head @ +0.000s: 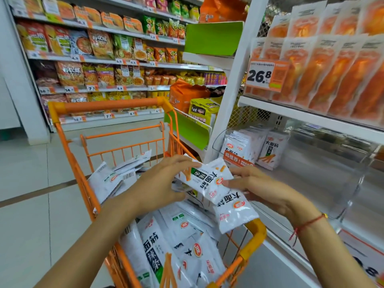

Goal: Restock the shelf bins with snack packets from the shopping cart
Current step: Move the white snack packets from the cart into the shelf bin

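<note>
Both hands hold white snack packets above an orange wire cart, beside a clear shelf bin.

The shopping cart (68, 154) is thin orange wire, its near end cut off by the frame edge; loose glossy white packets (166, 246) heap inside, the lower ones buried. The left hand (160, 183) curls over the held packets (209, 188), fingertips hidden behind them; the right hand (257, 188) pinches their other end. To the right, the transparent shelf bin (342, 183) blurs, with upright packets (270, 150) at its back.
</note>
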{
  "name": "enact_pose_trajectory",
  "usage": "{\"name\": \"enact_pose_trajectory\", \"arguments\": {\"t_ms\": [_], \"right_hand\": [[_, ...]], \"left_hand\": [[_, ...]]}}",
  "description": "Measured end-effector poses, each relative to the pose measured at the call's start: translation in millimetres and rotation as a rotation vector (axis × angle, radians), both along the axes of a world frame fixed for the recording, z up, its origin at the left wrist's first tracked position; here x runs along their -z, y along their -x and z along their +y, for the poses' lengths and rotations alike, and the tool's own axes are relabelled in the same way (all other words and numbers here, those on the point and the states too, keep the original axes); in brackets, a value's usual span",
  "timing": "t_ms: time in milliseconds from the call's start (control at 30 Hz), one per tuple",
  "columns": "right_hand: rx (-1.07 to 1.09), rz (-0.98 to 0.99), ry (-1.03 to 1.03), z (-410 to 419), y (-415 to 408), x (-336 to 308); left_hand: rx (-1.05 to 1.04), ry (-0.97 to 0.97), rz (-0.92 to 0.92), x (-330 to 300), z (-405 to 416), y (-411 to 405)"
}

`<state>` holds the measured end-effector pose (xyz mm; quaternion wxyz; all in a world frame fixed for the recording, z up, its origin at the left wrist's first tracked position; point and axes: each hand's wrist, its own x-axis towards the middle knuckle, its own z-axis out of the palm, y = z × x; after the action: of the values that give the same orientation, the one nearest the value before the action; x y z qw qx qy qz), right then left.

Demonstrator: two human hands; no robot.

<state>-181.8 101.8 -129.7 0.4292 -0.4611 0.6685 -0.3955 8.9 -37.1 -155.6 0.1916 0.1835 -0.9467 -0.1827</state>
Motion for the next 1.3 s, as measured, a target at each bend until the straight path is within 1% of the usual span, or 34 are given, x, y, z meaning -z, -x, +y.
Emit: {"name": "enact_pose_trajectory", "arguments": {"t_ms": [67,133,200,233,267,333,400,433,500,533,567,600,667,700,733,833,900,967,1033,1100,1200,1267,1300], "right_hand": [[-0.033,-0.139,-0.003,0,3,7],[-0.098,-0.231,-0.010,1,4,10],[-0.142,-0.236,0.010,1,6,10],[-0.131,-0.227,0.025,0,7,10],[-0.111,-0.219,0.041,0,8,9],[-0.053,-0.213,0.076,-2,8,11],[0.050,-0.220,0.124,-7,6,12],[0.115,-0.260,0.158,-10,5,12],[0.248,-0.433,0.233,-16,6,12],[0.310,-0.533,0.271,-19,7,11],[0.375,-0.608,0.313,-20,9,9],[0.436,-0.620,0.349,-20,10,7],[0.490,-0.481,0.380,-18,13,3],[0.463,-0.387,0.386,-16,14,1],[0.401,-0.280,0.393,-14,14,-2],[0.107,0.129,0.380,-3,13,-14],[-0.105,0.258,0.291,2,7,-21],[-0.200,0.341,0.229,2,-1,-22],[-0.146,0.477,0.260,-3,-5,-18],[-0.028,0.588,0.344,-8,-7,-12],[0.086,0.570,0.463,-16,-18,-4],[0.105,0.569,0.547,-22,-29,0],[0.112,0.588,0.583,-26,-34,3]], "left_hand": [[0.009,0.068,0.098,-3,2,4],[0.021,0.042,0.124,-8,4,4],[-0.001,-0.010,0.012,-12,5,0],[-0.020,-0.043,-0.052,-14,6,-3],[-0.031,-0.111,-0.073,-16,6,-5],[-0.046,-0.239,-0.022,-19,5,-6],[-0.069,-0.269,-0.020,-23,2,-6],[-0.042,-0.299,-0.050,-24,1,-5],[0.039,-0.429,-0.042,-27,2,-3],[0.020,-0.491,0.011,-26,0,-1],[-0.040,-0.550,0.088,-27,-2,1],[-0.120,-0.618,0.168,-26,-6,3],[-0.274,-0.802,0.262,-26,-11,7],[-0.336,-0.882,0.287,-27,-11,8],[-0.354,-0.890,0.272,-27,-14,9],[-0.363,-0.766,0.163,-28,-18,7],[-0.312,-0.704,0.072,-29,-18,4],[-0.207,-0.705,-0.072,-32,-14,1],[-0.107,-0.785,-0.128,-30,-10,-1],[-0.101,-0.845,-0.131,-28,-6,1],[-0.159,-0.868,-0.158,-23,-1,14],[-0.131,-0.858,-0.101,-17,0,18],[-0.100,-0.809,-0.068,-16,-1,19]]}}
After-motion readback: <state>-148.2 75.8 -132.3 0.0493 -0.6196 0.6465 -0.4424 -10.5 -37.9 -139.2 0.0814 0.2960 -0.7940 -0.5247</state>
